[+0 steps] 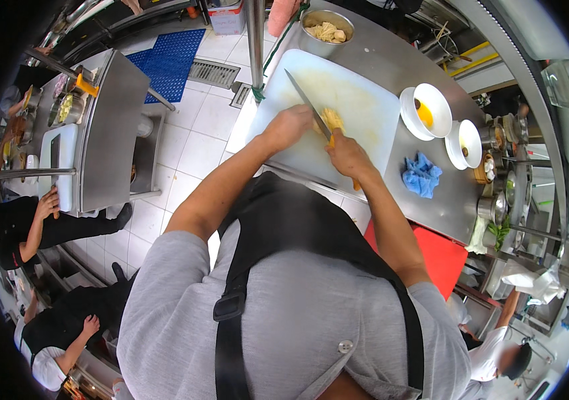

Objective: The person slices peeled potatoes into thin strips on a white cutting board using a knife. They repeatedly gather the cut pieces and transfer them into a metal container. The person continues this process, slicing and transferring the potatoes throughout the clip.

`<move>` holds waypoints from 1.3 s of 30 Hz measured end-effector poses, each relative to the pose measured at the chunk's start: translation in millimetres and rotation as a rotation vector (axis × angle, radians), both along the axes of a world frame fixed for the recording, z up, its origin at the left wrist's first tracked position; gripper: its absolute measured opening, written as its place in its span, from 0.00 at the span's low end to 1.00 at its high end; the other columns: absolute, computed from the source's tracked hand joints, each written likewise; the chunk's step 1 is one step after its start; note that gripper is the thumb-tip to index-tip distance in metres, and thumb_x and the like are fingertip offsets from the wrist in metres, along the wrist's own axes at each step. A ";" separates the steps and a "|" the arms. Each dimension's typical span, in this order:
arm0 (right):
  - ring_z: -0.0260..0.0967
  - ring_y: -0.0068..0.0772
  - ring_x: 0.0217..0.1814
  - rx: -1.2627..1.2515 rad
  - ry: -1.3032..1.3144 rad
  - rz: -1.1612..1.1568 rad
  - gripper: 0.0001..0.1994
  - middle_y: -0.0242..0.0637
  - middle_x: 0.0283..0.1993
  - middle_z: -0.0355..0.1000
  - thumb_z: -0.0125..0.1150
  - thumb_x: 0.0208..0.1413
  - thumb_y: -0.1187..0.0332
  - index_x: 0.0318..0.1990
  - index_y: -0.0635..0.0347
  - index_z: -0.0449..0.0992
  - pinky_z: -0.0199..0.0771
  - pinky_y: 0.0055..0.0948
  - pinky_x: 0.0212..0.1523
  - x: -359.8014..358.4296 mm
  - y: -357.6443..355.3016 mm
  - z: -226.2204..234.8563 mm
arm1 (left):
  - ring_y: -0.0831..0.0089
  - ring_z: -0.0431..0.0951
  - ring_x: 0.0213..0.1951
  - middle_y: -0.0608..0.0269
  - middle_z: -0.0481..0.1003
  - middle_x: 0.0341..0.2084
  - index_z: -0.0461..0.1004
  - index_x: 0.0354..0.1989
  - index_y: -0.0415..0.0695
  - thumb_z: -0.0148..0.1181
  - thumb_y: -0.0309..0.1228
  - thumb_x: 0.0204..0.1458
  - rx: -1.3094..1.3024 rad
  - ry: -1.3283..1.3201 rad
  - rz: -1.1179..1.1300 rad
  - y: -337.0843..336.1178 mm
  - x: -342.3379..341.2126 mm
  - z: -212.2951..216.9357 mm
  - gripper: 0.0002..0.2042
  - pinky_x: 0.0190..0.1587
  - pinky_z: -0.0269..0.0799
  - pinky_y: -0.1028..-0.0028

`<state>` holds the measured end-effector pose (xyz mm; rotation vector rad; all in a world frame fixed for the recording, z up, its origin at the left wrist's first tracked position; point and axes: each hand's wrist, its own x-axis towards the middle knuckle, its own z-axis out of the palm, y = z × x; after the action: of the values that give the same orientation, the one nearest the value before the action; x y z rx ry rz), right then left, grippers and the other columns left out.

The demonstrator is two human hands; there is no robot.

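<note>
My right hand [350, 157] is wrapped round the yellow-orange handle of a long kitchen knife [303, 97]. Its blade points away and to the left over a white cutting board [368, 100]. Thin pale-yellow food strips [333, 119] lie in a small pile against the right side of the blade. Just left of the blade, my left hand [289, 128] is closed, its fingertips curled close to the steel. What those fingers hold is mostly hidden; a bit of yellow shows beside them.
Beyond the board stands a metal bowl [325, 33] of similar strips. To the right are a white bowl with yellow liquid [431, 110], a smaller white bowl [464, 145] and a crumpled blue cloth [422, 175]. A red board [439, 257] is nearer. Co-workers stand left and lower right.
</note>
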<state>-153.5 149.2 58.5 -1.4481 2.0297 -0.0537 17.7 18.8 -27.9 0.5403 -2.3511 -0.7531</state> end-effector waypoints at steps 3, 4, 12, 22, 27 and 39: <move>0.78 0.69 0.54 -0.043 0.010 0.027 0.21 0.68 0.48 0.79 0.59 0.68 0.62 0.60 0.69 0.65 0.75 0.58 0.57 -0.4 6.0 11.1 | 0.51 0.80 0.45 0.54 0.78 0.39 0.79 0.34 0.38 0.65 0.19 0.53 0.003 -0.027 -0.017 1.8 -0.3 8.4 0.03 0.49 0.79 0.58; 0.78 0.69 0.54 -0.048 0.018 0.028 0.22 0.68 0.48 0.79 0.59 0.68 0.62 0.60 0.69 0.65 0.75 0.58 0.57 1.4 4.5 -4.7 | 0.51 0.80 0.45 0.54 0.77 0.39 0.79 0.34 0.38 0.65 0.19 0.53 -0.009 -0.052 -0.018 1.8 -0.7 10.0 0.03 0.49 0.79 0.58; 0.77 0.69 0.54 -0.012 0.001 0.018 0.21 0.68 0.48 0.79 0.59 0.68 0.62 0.58 0.70 0.66 0.75 0.58 0.57 1.5 6.6 0.9 | 0.51 0.79 0.45 0.54 0.76 0.38 0.78 0.33 0.37 0.66 0.20 0.52 -0.062 0.040 0.010 5.7 0.0 6.2 0.03 0.48 0.79 0.58; 0.78 0.71 0.52 -0.049 -0.010 0.017 0.20 0.68 0.46 0.79 0.60 0.68 0.62 0.56 0.70 0.66 0.75 0.59 0.56 1.4 3.3 -7.5 | 0.51 0.80 0.44 0.53 0.75 0.36 0.78 0.32 0.37 0.65 0.20 0.52 -0.040 -0.020 0.004 3.0 1.7 8.9 0.02 0.47 0.79 0.56; 0.77 0.71 0.53 -0.031 -0.016 0.006 0.20 0.68 0.46 0.79 0.60 0.68 0.62 0.56 0.70 0.66 0.75 0.59 0.56 2.4 2.3 -3.0 | 0.47 0.79 0.43 0.51 0.76 0.37 0.78 0.31 0.38 0.61 0.25 0.55 -0.015 -0.027 -0.012 -0.5 2.9 6.0 0.03 0.47 0.77 0.53; 0.78 0.70 0.54 -0.021 -0.011 0.028 0.22 0.70 0.48 0.78 0.59 0.68 0.61 0.58 0.71 0.66 0.75 0.59 0.56 9.9 -2.4 11.2 | 0.50 0.80 0.44 0.52 0.78 0.37 0.80 0.34 0.36 0.66 0.20 0.52 -0.016 -0.029 -0.011 -6.2 5.6 5.4 0.03 0.48 0.79 0.57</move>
<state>-143.5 146.8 69.7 -1.4854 2.0050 -0.0717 23.3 12.6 -22.5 0.5352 -2.3869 -0.7358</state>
